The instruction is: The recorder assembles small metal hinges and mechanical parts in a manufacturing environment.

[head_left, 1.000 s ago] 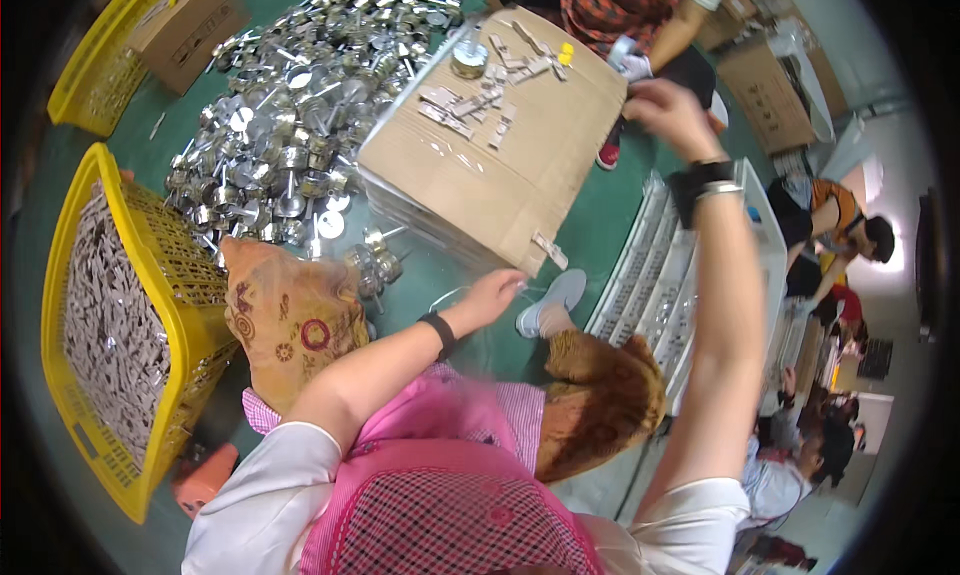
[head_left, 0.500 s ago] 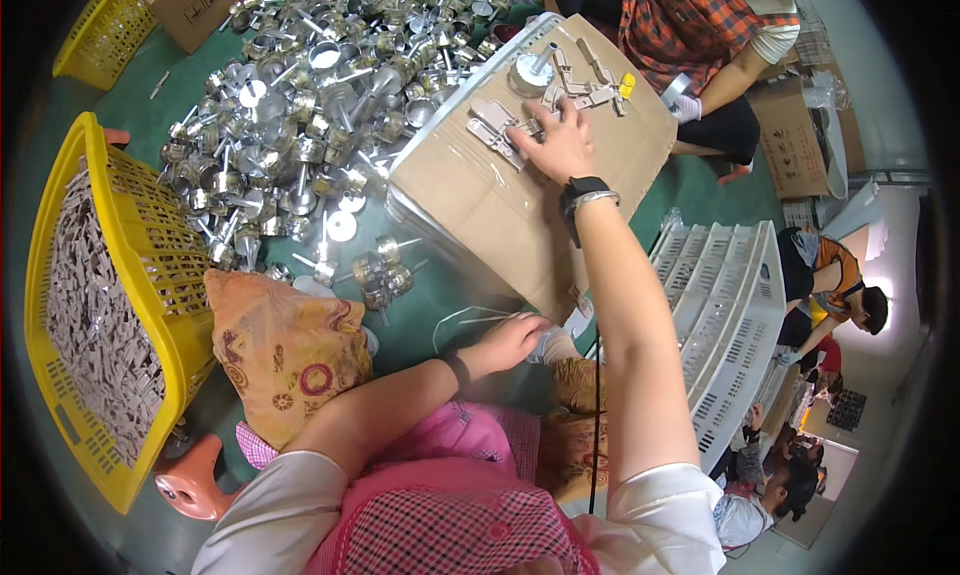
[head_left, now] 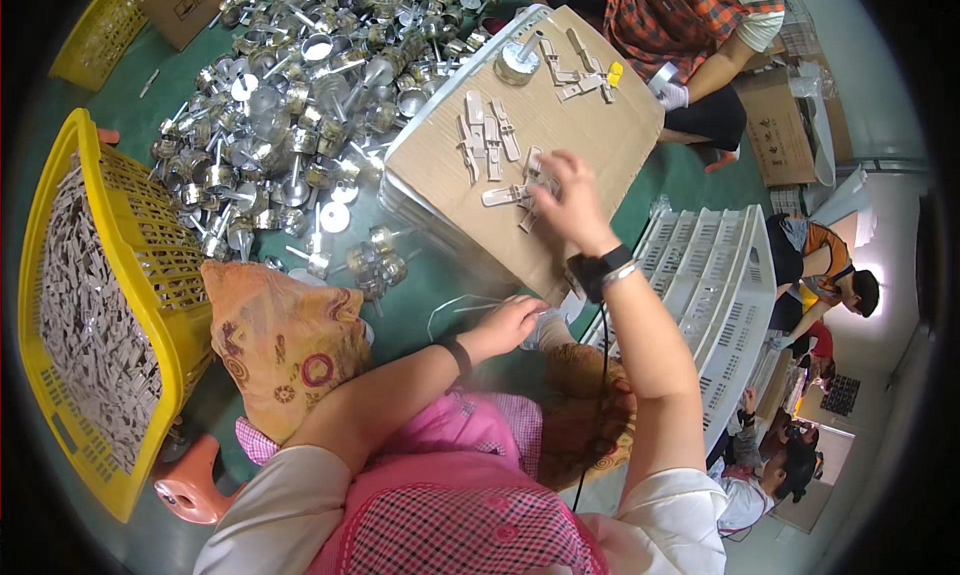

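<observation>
Our right hand [head_left: 572,205]: fingers parted, half-bent, at grey clips [head_left: 503,196] on cardboard [head_left: 440,160].
Our left hand [head_left: 510,325]: loosely curled, beside white cord [head_left: 466,297]; whether holding anything, we cannot tell.
More clips [head_left: 493,145]: left of our right hand.

This looks like a workshop or small factory floor where parts are handled by hand in bulk. Up and to the left of both hands, a big heap of shiny metal parts [head_left: 300,115] lies straight on the green floor [head_left: 135,120], and further left of the left hand [head_left: 512,325] a yellow basket [head_left: 138,275] is filled with small pale pieces. Under the right hand [head_left: 572,205], a cardboard sheet [head_left: 440,175] serves as a worktop, with pale clips [head_left: 490,140] spread over it. Slatted white crates [head_left: 690,275] stand to its right. Beyond it sits a co-worker in a checked apron [head_left: 660,25], near an opened carton [head_left: 775,135], and more people [head_left: 825,260] are farther right
</observation>
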The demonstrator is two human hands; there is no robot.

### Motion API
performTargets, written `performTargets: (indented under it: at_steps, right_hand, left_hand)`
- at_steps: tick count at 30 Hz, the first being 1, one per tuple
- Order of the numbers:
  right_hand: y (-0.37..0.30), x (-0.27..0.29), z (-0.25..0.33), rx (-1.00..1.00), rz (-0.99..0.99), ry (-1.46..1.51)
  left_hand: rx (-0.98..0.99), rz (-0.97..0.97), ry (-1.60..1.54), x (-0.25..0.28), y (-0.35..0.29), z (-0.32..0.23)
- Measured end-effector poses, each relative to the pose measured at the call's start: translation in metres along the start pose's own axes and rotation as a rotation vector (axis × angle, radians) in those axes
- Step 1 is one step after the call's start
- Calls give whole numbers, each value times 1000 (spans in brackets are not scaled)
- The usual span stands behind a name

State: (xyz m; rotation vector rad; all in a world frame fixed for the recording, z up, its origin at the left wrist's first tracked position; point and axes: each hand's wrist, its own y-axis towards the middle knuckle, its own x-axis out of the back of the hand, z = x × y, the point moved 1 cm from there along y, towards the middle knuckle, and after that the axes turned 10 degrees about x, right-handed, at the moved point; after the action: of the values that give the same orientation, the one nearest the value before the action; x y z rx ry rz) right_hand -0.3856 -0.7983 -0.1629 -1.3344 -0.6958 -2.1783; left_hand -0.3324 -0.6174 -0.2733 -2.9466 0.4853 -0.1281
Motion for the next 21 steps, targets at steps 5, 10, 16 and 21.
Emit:
performTargets:
  at_steps: [5, 10, 16, 21]
  right_hand:
    - [2, 10, -24, -221, 259, 151]
    - [9, 6, -4, -14, 194, -84]
    - [27, -3, 30, 261, 304, -193]
    - [32, 8, 34, 198, 297, -100]
  left_hand:
    - [-33, -13, -6, 1, 3, 3]
    - [-4, 9, 2, 3, 2, 4]
    - [-56, 16, 40, -2, 5, 3]
    - [-44, 15, 20, 0, 6, 4]
